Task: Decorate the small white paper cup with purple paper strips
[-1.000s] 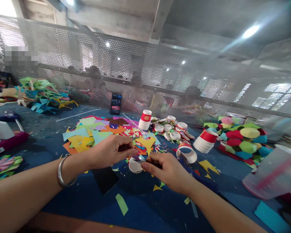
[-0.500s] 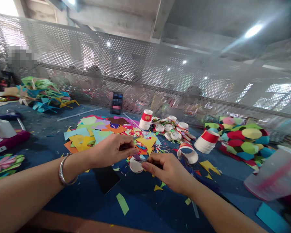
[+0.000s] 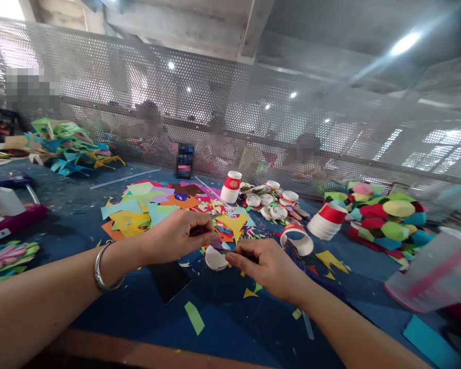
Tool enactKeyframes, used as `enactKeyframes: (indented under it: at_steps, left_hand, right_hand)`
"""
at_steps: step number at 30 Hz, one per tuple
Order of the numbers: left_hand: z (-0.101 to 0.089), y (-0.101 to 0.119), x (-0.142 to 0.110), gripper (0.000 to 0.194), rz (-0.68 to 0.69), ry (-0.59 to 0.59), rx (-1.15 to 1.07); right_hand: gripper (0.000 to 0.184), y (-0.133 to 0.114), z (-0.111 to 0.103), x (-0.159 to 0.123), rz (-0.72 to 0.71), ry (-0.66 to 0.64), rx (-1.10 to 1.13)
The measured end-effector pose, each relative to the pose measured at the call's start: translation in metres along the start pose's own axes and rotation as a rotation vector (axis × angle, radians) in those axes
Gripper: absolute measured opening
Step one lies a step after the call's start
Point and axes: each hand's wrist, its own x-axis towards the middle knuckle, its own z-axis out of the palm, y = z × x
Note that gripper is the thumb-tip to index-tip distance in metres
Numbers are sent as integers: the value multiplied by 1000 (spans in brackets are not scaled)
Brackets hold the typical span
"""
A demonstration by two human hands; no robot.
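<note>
Left hand (image 3: 179, 234) and right hand (image 3: 263, 264) each pinch a small dark paper scrap (image 3: 219, 248) above the blue table (image 3: 230, 328). Risk: uneven pull may tear it; a loosened pinch would drop it among the cuttings.

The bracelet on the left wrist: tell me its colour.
Silver, a plain metal bracelet on the left hand's wrist, clearest in the head view.

Blue table (image 3: 80, 205): coloured paper scraps (image 3: 165, 205) mid-surface, stacked red-white paper cups (image 3: 325, 221), cut cup bottoms (image 3: 269, 201), black card (image 3: 169, 279) near front edge.
</note>
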Motion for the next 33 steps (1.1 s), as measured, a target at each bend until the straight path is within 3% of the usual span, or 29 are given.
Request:
enactKeyframes:
  at_steps: [12, 18, 22, 27, 33]
  left_hand:
    - [3, -2, 0, 31, 2, 100, -97]
    - [1, -6, 3, 32, -137, 68, -183]
    - [0, -8, 3, 34, -211, 44, -204]
    - [1, -7, 4, 37, -214, 33, -302]
    - [5, 1, 2, 33, -256, 37, -396]
  right_hand:
    - [41, 0, 0, 0, 9, 8, -76]
    - [49, 4, -7, 2, 63, 154, -128]
    - [50, 11, -13, 5, 135, 214, -265]
    - [38, 24, -12, 9, 292, 153, -607]
    - [23, 24, -6, 5, 284, 121, -722]
